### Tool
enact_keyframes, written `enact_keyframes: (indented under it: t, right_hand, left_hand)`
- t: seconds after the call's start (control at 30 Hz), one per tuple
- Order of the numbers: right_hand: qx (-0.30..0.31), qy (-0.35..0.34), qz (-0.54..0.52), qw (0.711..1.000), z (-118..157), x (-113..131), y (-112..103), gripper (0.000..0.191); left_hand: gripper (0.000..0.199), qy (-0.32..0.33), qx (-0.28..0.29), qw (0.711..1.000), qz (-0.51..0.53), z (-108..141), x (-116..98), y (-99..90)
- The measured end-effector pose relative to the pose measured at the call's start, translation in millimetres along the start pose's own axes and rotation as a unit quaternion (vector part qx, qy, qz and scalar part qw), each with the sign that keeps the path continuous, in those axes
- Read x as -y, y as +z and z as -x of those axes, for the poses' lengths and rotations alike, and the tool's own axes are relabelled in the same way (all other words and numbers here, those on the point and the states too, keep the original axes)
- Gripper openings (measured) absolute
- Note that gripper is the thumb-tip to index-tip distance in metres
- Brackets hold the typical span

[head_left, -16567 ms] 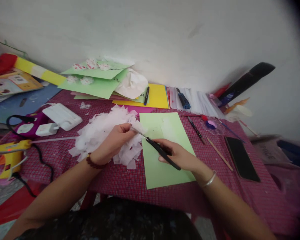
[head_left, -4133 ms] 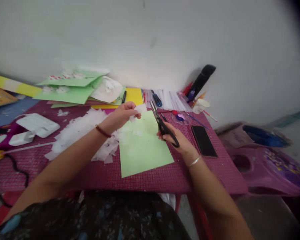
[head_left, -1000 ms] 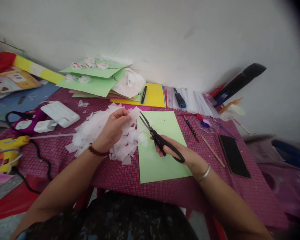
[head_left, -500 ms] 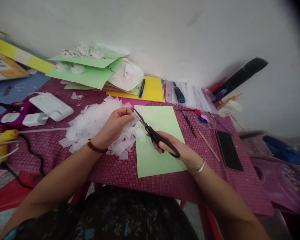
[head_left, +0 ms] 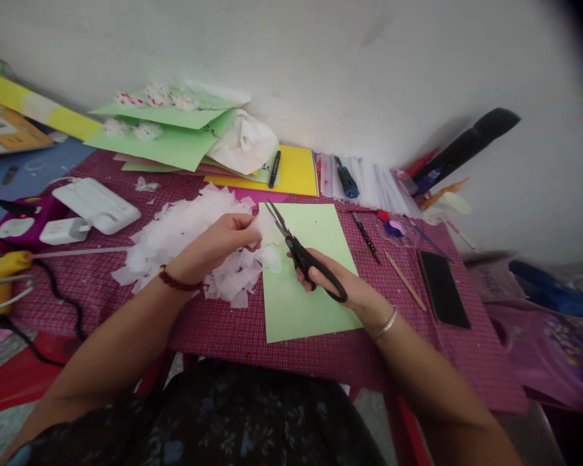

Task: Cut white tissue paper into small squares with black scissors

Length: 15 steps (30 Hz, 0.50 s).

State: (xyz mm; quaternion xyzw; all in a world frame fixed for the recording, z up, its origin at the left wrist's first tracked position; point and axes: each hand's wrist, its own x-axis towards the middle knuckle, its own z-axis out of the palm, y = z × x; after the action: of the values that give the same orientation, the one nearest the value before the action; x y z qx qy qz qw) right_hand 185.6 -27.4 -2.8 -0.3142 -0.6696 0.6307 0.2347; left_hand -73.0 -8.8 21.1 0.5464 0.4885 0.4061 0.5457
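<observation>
Between the thumb and fingers of my left hand (head_left: 228, 239) is a small piece of thin white paper (head_left: 264, 228). My right hand (head_left: 328, 278) grips black-handled scissors (head_left: 298, 251), their blades slightly apart and pointing up and left beside that piece. Beneath the scissors lies a pale green sheet of paper (head_left: 311, 317), with a few white scraps (head_left: 272, 257) on its left part. A large heap of cut white paper squares (head_left: 170, 233) spreads under and behind my left hand.
On the left are a yellow glue gun (head_left: 0, 285), a purple power strip (head_left: 34, 217) and a white adapter (head_left: 97, 204). Green sheets with white tufts (head_left: 175, 145) lie at the back. A marker (head_left: 366, 238), a wooden stick (head_left: 405, 280) and a phone (head_left: 444, 289) are on the right.
The scissors' blades have opened a little and stand apart from the paper piece they were touching. My left hand has shifted slightly down, still pinching white paper.
</observation>
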Motion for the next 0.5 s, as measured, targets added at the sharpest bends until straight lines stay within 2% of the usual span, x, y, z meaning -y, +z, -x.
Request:
enact_keyframes:
  t: [0.1, 0.17, 0.23, 0.37, 0.5]
  right_hand:
    - [0.024, -0.013, 0.019, 0.999, 3, 5, -2, 0.055]
    - [0.04, -0.009, 0.025, 0.999, 3, 9, -2, 0.056]
    - [0.057, -0.007, 0.036, 0.998, 1, 11, -2, 0.057]
    - [0.07, 0.005, 0.052, 0.996, -2, 11, 0, 0.059]
    - [0.066, 0.018, 0.047, 0.997, -3, 8, 1, 0.056]
  left_hand:
    - [0.012, 0.026, -0.053, 0.998, 0.025, 0, 1, -1.5]
    - [0.012, 0.035, -0.067, 0.996, 0.043, -1, 2, -3.0]
    - [0.012, 0.016, -0.048, 0.997, 0.052, -2, 3, -4.0]
    - [0.011, -0.053, 0.023, 0.997, 0.048, -3, 4, -3.5]
    - [0.011, -0.065, 0.044, 0.996, 0.05, -5, 7, -3.0]
